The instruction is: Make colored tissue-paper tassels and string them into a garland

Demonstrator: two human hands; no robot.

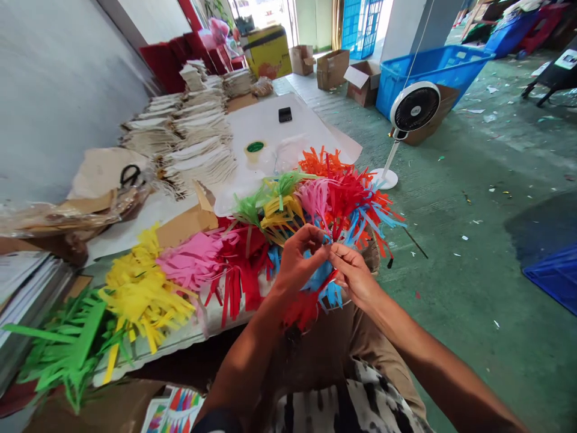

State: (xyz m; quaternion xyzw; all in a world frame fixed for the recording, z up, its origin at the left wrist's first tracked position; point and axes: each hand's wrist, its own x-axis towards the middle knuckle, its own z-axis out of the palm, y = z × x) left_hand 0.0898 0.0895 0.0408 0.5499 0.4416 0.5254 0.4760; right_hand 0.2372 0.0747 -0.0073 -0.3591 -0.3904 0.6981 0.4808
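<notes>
While a white-covered table (256, 120) stretches along the wall, a yellow box (269, 51) beyond it carries markings too blurred to read; on the white fan (415, 103), the hub label (417, 110) is likewise illegible. Before coloured fringe bundles (314, 197), left hand (307, 248) and right hand (354, 269) meet, thumbs and forefingers pinching a small blue strip (327, 239).

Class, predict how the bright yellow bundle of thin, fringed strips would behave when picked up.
The bright yellow bundle would likely flop, since several ends hang downward. It should feel light for its size, judging by its thin, loose strips. It may tangle with the pink fringed strips, which lie against it.
</notes>
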